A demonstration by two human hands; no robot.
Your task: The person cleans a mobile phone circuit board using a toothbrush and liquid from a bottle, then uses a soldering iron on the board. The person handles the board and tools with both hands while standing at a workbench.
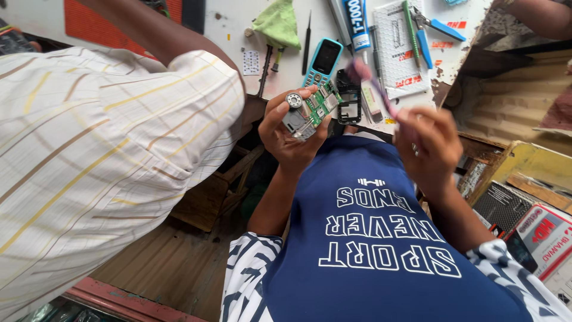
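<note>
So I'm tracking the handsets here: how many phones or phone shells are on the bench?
2: a turquoise keypad phone beside an empty black phone frame. Others may be hidden behind the hands.

A cluttered white worktable stands above a brown wooden floor.

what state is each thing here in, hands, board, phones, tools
left hand: fingers closed round the circuit board
circuit board: bare, out of its case, held up
right hand: gripping a purple-handled tool, blurred
purple-handled tool: tip pointed toward the board
blue phone: lying flat, screen dark
black phone frame: empty, lying on the table
glue tube: lying down
blue pliers: lying on the table
</note>
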